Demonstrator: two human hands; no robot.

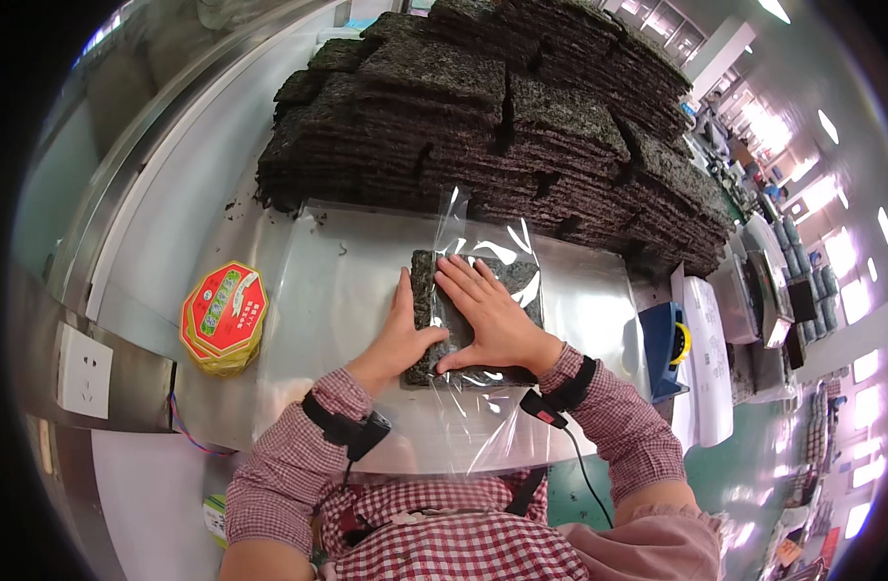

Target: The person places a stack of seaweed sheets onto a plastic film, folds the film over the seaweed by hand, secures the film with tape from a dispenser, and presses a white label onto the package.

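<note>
A square stack of dried seaweed sheets [424, 290] lies on a metal work surface [328, 305] in front of me, partly covered by a clear plastic film or bag [487, 417] that extends past its near and far edges. My right hand [487, 319] rests flat on the film over the stack, fingers spread. My left hand [400, 338] is against the stack's left side, its thumb reaching over the top and its fingers upright along the edge. Whether it grips the stack cannot be told. Just beyond stand large piles of seaweed sheets [444, 123].
On the left sit a pile of red and yellow octagonal labels or packets [222, 316] and a wall socket [85, 372]. A blue tape dispenser [660, 352] and a white roll [705, 363] are at the right. Cables hang from both wrist straps.
</note>
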